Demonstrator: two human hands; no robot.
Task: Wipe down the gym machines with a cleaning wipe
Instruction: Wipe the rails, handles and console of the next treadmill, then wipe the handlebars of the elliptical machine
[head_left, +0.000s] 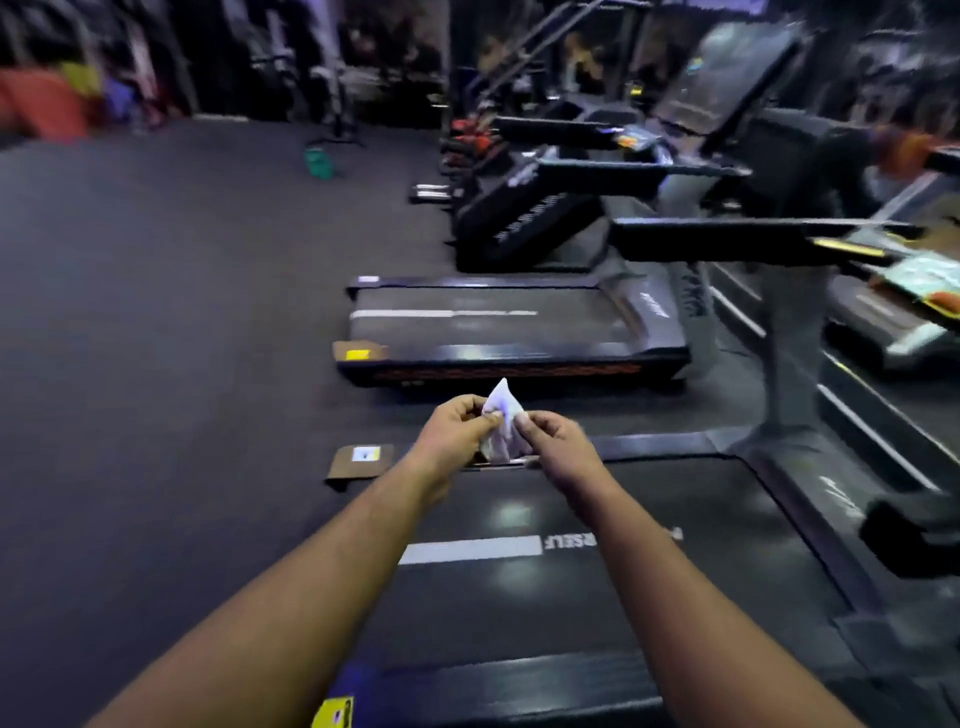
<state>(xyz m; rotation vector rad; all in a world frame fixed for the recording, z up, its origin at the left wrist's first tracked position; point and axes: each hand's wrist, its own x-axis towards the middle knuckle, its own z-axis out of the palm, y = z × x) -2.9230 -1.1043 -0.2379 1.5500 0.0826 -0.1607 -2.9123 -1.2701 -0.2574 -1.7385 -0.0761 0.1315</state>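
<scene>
cleaning wipe bunched between both hands, left hand fingers pinching it, right hand fingers pinching it, above treadmill belt

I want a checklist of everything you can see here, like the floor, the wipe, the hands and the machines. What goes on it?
Surface: dark gym floor, with the near treadmill belt under the arms.
Job's things: a white cleaning wipe, crumpled, held up in the air above the near treadmill; it touches no machine. A second treadmill lies ahead, with more machines in a row behind it.
Clutter: a green object on the floor far off; too blurred to identify.
Grippers: left hand and right hand both pinch the wipe between them.
Cables: nothing seen.
Surroundings: blurred gym equipment at the back; treadmill consoles on the right.
</scene>
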